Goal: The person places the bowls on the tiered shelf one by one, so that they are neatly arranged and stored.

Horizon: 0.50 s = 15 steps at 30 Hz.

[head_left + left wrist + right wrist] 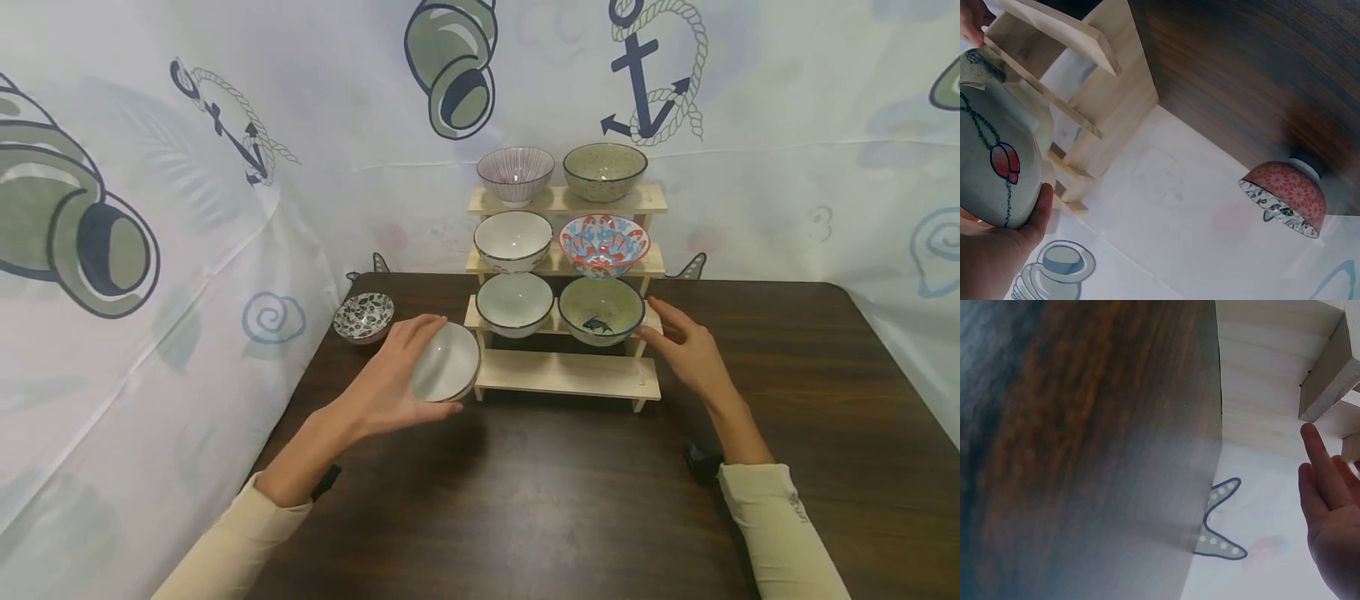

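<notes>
My left hand (401, 375) grips a white bowl (447, 364) by its side, tilted and held up just left of the wooden stand. In the left wrist view this bowl (1004, 162) shows a red tulip and a green dotted line on its outside. At the stand's right side is my right hand (686, 346), its fingers extended. Its thumb lies at the rim of a green bowl (602, 308) with a dark fish inside; whether they touch I cannot tell. A white bowl (514, 302) sits beside the green one on the same shelf.
The tiered wooden stand (566, 375) holds more bowls higher up: a striped bowl (516, 172), a speckled green bowl (604, 169), a white bowl (513, 237) and a red-blue patterned bowl (604, 242). A small floral bowl (363, 317) stands on the dark table (540, 500) at left.
</notes>
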Available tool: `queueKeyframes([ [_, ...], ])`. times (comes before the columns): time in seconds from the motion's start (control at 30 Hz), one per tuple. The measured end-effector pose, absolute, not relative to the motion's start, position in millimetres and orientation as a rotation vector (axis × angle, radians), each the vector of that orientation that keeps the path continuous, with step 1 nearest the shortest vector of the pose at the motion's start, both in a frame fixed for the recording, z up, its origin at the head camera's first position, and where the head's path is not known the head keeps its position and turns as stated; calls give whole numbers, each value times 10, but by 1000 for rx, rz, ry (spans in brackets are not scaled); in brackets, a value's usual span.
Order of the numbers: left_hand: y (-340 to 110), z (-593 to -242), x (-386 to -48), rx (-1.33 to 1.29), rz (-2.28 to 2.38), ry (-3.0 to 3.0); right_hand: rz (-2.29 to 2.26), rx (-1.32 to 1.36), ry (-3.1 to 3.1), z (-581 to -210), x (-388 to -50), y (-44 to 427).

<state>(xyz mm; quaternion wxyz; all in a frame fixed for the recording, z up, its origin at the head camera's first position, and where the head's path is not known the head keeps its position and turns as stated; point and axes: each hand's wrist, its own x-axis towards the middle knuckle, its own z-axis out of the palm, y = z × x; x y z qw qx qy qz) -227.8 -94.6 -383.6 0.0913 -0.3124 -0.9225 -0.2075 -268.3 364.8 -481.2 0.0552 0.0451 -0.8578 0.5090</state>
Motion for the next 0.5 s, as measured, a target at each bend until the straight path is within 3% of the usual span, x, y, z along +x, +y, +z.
queueKeyframes([
  [0.5, -773, -3882, -2263, -1030, -633, -2688, 1527, 127, -2608, -4819, -2696, 3650],
])
